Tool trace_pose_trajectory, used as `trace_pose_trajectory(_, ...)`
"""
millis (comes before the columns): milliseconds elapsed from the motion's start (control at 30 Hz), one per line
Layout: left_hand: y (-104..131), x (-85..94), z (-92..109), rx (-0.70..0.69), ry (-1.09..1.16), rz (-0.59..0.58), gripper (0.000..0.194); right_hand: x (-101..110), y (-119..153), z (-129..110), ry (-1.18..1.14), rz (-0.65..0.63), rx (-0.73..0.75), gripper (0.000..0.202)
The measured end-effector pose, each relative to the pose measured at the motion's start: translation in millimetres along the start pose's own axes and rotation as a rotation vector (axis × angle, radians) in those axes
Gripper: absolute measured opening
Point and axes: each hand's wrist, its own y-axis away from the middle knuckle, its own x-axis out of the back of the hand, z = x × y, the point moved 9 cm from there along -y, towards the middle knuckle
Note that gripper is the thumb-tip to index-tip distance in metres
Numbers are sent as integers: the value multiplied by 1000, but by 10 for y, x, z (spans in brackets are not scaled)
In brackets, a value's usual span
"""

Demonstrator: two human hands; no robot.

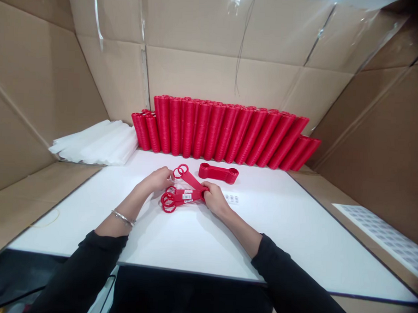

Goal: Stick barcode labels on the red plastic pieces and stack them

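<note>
My right hand (214, 198) grips one end of several flat red plastic strips (189, 195) with a ring at each visible end. They fan out to the left above the white table, and white barcode labels (187, 196) show on some of them. My left hand (161, 178) is beside the ring ends of the upper strips, its fingers curled inward; what they pinch, if anything, is too small to make out. Behind my right hand lies a neat stack of the same red strips (218, 173). A small white label sheet (232, 199) lies just right of that hand.
Tall columns of stacked red pieces (210, 131) line the back of the white table (260, 251). White plastic bags (97, 142) are piled at the back left. A large printed label sheet (382, 233) lies at the right edge. Cardboard walls (212, 73) enclose the back and sides.
</note>
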Motion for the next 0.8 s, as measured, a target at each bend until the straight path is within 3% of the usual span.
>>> trace_pose_trajectory(100, 0, 67, -60, 26, 125, 26, 13, 9, -3, 6, -2, 7, 3, 24)
trace_pose_trajectory(200, 13, 119, -69, 36, 399, 15, 13, 39, -4, 34, -8, 41, -13, 23)
trace_pose_trajectory(367, 52, 113, 219, -29, 807, 9, 23, 67, 10, -19, -42, 90, 21, 25)
trace_pose_trajectory(500, 71, -12, 357, 32, 902, 2, 26, 67, 30, -84, -53, 105, 43, 26)
trace_pose_trajectory(800, 40, -67, 258, 55, 937, 42, 28, 74, 48, -136, -62, 111, 66, 28)
